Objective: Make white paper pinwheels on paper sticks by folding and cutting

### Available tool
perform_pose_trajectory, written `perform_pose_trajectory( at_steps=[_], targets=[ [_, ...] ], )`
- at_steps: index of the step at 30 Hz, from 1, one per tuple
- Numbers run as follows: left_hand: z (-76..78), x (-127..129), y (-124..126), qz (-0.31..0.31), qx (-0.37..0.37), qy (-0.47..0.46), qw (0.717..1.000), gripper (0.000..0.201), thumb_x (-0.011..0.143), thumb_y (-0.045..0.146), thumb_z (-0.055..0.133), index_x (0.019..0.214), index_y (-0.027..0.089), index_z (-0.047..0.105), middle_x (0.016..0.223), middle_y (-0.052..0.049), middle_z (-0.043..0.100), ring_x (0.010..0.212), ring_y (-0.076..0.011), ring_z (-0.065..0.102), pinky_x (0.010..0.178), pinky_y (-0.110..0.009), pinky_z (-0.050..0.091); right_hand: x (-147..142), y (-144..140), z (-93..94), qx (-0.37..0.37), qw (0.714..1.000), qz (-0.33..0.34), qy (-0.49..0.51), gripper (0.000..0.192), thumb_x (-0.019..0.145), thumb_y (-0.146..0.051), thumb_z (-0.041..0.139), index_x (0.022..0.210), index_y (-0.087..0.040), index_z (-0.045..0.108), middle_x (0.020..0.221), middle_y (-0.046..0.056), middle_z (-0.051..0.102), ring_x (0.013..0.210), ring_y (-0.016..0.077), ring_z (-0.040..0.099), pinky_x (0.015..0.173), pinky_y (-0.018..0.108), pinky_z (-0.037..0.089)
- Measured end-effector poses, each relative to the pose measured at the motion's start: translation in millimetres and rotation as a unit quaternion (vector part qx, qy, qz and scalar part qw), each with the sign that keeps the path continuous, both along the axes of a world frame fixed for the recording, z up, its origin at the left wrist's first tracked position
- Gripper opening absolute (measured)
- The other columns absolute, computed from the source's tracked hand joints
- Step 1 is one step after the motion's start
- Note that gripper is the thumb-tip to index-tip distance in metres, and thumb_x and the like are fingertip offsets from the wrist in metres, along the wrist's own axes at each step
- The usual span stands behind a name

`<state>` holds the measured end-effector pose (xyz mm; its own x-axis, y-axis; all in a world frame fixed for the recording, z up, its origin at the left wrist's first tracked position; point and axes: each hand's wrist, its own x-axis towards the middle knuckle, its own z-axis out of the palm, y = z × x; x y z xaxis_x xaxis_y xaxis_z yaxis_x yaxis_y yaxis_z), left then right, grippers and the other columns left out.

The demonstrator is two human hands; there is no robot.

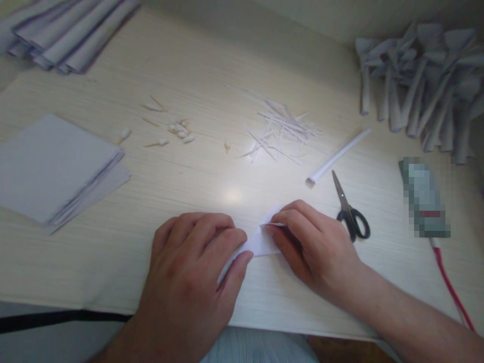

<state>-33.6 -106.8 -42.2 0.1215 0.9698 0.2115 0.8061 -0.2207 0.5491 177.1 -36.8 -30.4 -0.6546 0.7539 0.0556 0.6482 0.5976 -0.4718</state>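
Your left grip (194, 257) and right grip (313, 239) pinch paper (263, 245) near the bench (204, 189) front edge; uneven pressure could crease it askew.

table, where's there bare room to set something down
Bare table shows at the back, between the rolled papers and thin strips, and nearer, between the paper stack, cotton swabs and left hand. The right side is crowded: scissors by the right hand, and flared paper tubes behind.

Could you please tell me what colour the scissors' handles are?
The scissors' handles are black; the head view shows them best.
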Motion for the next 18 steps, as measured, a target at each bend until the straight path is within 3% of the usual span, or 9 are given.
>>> perform_pose_trajectory(
  at_steps=[5, 18],
  targets=[
    [0.9, -1.0, -1.4, -0.008, -0.006, -0.014, 1.000, 0.022, 0.089, 0.021, 0.067, 0.110, 0.025, 0.064, 0.107, -0.006, 0.070, 0.103, -0.0304, 0.061, 0.095, -0.052, 0.040, 0.1, 0.0, -0.7, -0.003, 1.000, 0.002, 0.001, 0.015, 0.104, -0.022, 0.051, 0.099, -0.016, 0.064, 0.090, 0.007, 0.064, 0.077, 0.0186, 0.063, 0.068, 0.031, 0.052],
    [-0.2, -0.9, -0.3, -0.012, -0.006, -0.013, 1.000, 0.022, 0.091, 0.018, 0.064, 0.110, 0.028, 0.069, 0.106, -0.005, 0.069, 0.101, -0.0285, 0.059, 0.092, -0.051, 0.041, 0.4, -0.8, -1.6, -0.003, 1.000, -0.010, -0.001, 0.016, 0.105, -0.025, 0.050, 0.099, -0.018, 0.063, 0.090, 0.007, 0.065, 0.077, 0.0189, 0.063, 0.068, 0.031, 0.051]
  ],
)
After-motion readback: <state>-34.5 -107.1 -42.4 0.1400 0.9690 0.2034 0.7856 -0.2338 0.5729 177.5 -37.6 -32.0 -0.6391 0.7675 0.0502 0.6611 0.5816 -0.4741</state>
